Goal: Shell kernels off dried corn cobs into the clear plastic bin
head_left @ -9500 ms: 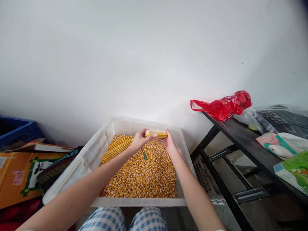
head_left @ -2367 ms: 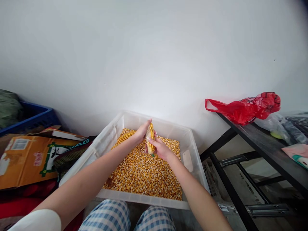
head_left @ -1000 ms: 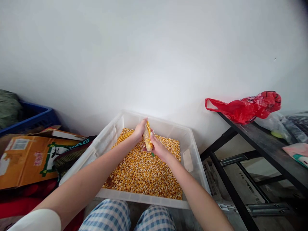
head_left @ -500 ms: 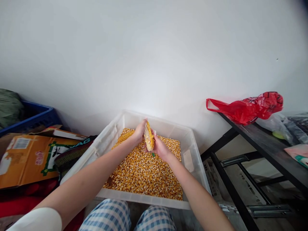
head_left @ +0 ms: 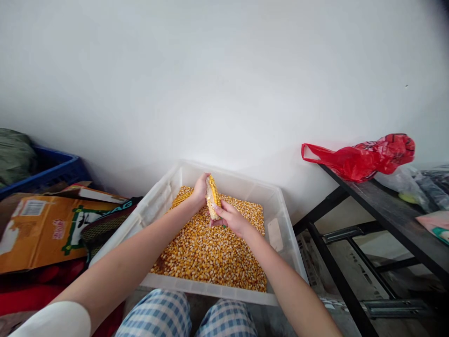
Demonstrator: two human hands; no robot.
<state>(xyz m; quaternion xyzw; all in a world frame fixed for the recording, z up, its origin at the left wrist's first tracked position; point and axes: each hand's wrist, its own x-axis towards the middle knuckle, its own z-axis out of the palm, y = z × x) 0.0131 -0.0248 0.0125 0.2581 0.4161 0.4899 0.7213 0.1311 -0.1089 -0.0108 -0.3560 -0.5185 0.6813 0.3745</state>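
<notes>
Over a white translucent plastic bin point(head_left: 280, 224), both my hands hold one corn cob point(head_left: 213, 199), tilted lengthwise away from me. Its left side is stripped pale; rows of yellow kernels stay on the right. My left hand point(head_left: 201, 189) is closed around the far left part of the cob. My right hand point(head_left: 229, 217) grips the near end, thumb pressed on the kernels and fingers underneath. Loose corn kernels point(head_left: 210, 257) fill the bin's bottom. Another cob point(head_left: 182, 196) with kernels lies at the back left, partly hidden by my left arm.
A black table point(head_left: 382, 201) at right carries a red plastic bag point(head_left: 365, 157) and clear bags. An orange cardboard box point(head_left: 52, 229), a dark mesh bag point(head_left: 101, 229) and a blue crate point(head_left: 59, 168) stand at left. The white wall point(head_left: 224, 84) rises behind the bin.
My right thumb has moved from the cob's right side onto its near part, and the right hand has come lower. The cob and left hand have shifted slightly left.
</notes>
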